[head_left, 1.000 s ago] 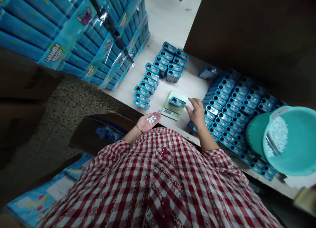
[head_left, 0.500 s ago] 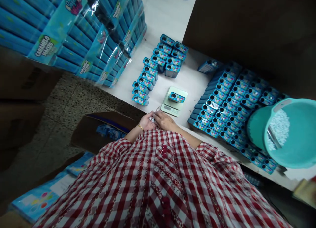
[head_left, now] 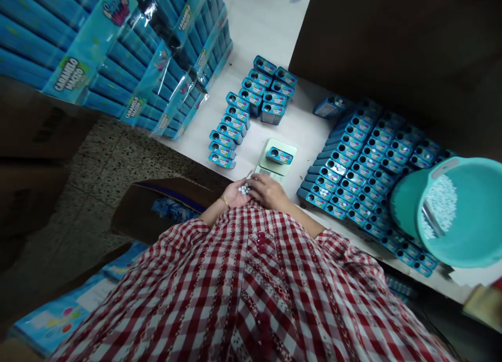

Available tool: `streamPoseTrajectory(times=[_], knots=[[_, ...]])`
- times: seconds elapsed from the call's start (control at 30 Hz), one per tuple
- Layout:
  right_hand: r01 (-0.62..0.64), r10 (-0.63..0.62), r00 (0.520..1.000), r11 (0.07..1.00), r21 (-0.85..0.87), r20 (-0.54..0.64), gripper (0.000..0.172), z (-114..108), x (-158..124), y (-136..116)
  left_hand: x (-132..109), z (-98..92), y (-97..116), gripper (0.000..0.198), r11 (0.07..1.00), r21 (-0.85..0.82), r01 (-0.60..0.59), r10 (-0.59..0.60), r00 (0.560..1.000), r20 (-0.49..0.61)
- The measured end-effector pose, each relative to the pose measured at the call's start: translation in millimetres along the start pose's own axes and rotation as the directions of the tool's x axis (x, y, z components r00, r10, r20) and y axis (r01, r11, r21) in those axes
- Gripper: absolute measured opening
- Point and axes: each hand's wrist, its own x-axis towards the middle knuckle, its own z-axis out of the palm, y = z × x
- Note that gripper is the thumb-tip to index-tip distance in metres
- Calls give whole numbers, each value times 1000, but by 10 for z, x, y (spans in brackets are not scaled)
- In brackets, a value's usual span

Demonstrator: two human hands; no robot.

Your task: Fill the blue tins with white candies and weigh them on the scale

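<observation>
My left hand [head_left: 234, 195] is cupped palm up near my waist, with several small pale candies [head_left: 244, 189] in it. Right beside them, my right hand [head_left: 272, 192] has its fingers bent over the edge of the palm; whether a candy is between its fingertips is hidden. Just past my hands a pale green digital scale [head_left: 283, 171] lies on the white table, its near end partly covered by my right hand. On the scale stands one blue candy tin [head_left: 280, 156] with a round hole in its top.
Several blue tins [head_left: 231, 122] stand in rows left of the scale. A larger block of tins [head_left: 355, 179] fills the right, some with candies on top. Beside it a teal bucket [head_left: 482, 215] holds candies and a metal scoop [head_left: 433, 218]. Wrapped tin packs [head_left: 129, 64] are stacked left.
My right hand has shifted slightly right and lifted off the left palm, so more of the candies show. The tin on the scale stays in place.
</observation>
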Motion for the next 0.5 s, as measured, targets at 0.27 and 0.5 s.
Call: streamPoseTrajectory(times=[0.27, 0.5], knots=[[-383, 444, 814, 895, 229, -375, 49, -22, -81, 990, 128, 215, 186, 31, 991, -20, -136, 136, 991, 2], [-81, 29, 981, 959, -272, -190, 43, -318, 161, 462, 457, 354, 269, 31, 976, -105, -192, 195, 981, 15]])
